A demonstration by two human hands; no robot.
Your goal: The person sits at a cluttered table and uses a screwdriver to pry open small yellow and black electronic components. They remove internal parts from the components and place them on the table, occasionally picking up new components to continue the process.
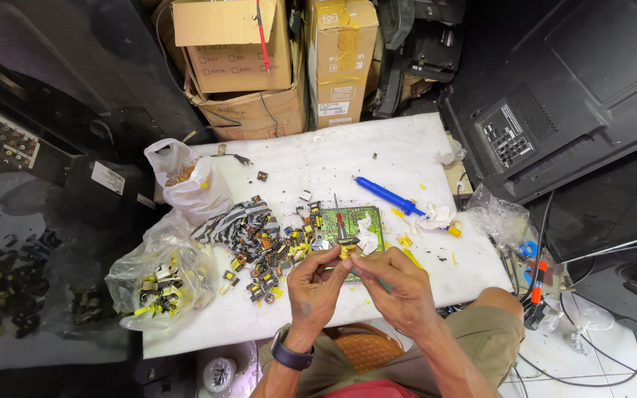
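Right above the near edge of the white table (422,158), both hands met over a small yellow component (346,251). The left hand (313,284), with a dark watch on its wrist, pinched the part between thumb and fingertips, and the right hand (398,284) had its fingers closed on the same piece from the other side, so the two hands touched at the tips. The component hung just in front of a green circuit board (352,219) that lay flat on the table, with a crumpled white tissue (367,239) on the board's right part. Left of the board sat a loose heap of small black-and-yellow parts (267,247), and further left two clear plastic bags (160,276) held more of them. A blue pump-shaped tool (386,194) lay slantwise beyond the board. Cardboard boxes (248,59) stood past the table's far edge.
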